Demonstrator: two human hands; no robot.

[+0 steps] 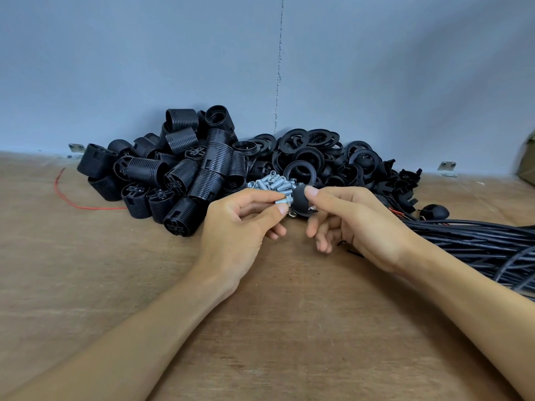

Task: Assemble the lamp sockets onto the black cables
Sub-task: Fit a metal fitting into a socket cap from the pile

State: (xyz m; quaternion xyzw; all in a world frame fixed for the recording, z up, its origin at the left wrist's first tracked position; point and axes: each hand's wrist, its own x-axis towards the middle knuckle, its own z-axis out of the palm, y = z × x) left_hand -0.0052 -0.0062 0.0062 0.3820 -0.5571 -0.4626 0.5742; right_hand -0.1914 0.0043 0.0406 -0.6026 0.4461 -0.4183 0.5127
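Wooden counter (289, 319) underlies both hands: left hand (231, 233) fingers (260, 210) pinch a threaded metal tube (282, 201), right hand (367, 227) fingers pinch a black domed socket cap (301, 200), parts touching.

We find a heap of socket bodies (173, 169) on the desk (289, 328) at the back left, against the wall (173, 68). Right of it lies a heap of rings (304, 146), with socket caps (405, 183) further right. A small pile of threaded tubes (272, 183) sits before where the two heaps meet. Just before that pile, our left grip (237, 227) and right grip (356, 224) come together above the desk, the held tube (282, 201) in the left touching the held cap (301, 199) in the right. The cables (477, 241) lie at the right, behind our right forearm. A loose wire (62, 195) lies left of the socket bodies.
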